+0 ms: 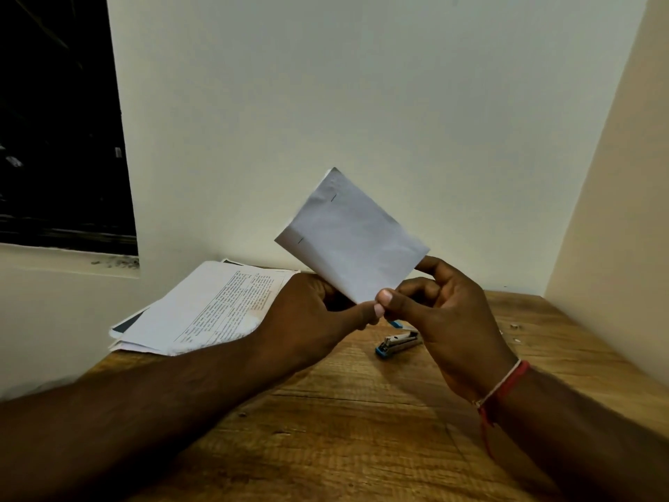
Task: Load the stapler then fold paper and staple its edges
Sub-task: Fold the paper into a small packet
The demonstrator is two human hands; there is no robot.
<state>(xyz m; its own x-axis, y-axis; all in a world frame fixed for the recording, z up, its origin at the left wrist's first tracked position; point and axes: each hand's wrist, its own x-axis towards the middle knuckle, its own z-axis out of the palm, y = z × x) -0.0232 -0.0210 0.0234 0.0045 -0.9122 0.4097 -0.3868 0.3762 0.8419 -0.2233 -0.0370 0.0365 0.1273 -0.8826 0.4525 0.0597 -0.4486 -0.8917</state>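
Observation:
A folded white paper [349, 233] is held up in the air above the wooden table [362, 411], tilted like a diamond. Two small staples show along its upper-left edge. My left hand [318, 313] pinches the paper's lower corner from the left, thumb in front. My right hand [445, 313] pinches the same lower edge from the right, with fingers curled behind the sheet. A small silver stapler with blue ends [398, 343] lies on the table below the hands, partly hidden by my right hand.
A loose stack of printed papers [206, 309] lies at the table's back left against the wall. White walls close in behind and at the right. A dark window [61, 121] is at the upper left. Small specks [516, 326] lie at the table's right.

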